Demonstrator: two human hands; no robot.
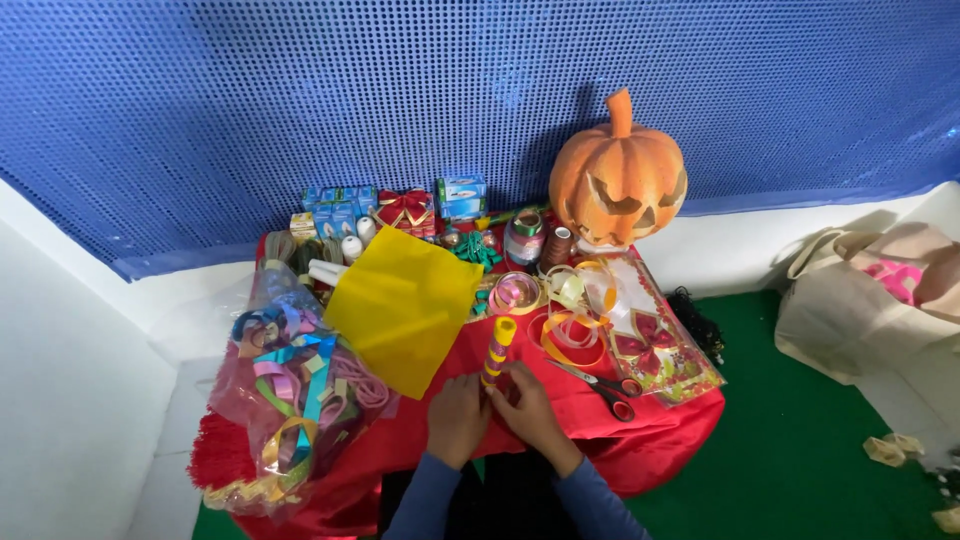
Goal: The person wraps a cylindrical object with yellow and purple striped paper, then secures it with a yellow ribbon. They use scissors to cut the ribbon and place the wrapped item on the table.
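Note:
My left hand (457, 418) and my right hand (532, 410) meet at the front of a small table under a red cloth (600, 425). Both grip the lower end of an upright tube (497, 351) wound with yellow and purple ribbon. A sheet of yellow paper (405, 303) lies just behind my left hand. Red-handled scissors (606, 385) rest to the right of my right hand.
A clear bag of coloured ribbon curls (290, 385) hangs off the table's left. Ribbon rolls (517, 292), thread spools, small boxes (460, 195) and an orange carved pumpkin (619, 180) crowd the back. A printed wrapper (655, 345) lies right. A beige cloth bag (865, 300) sits on green floor.

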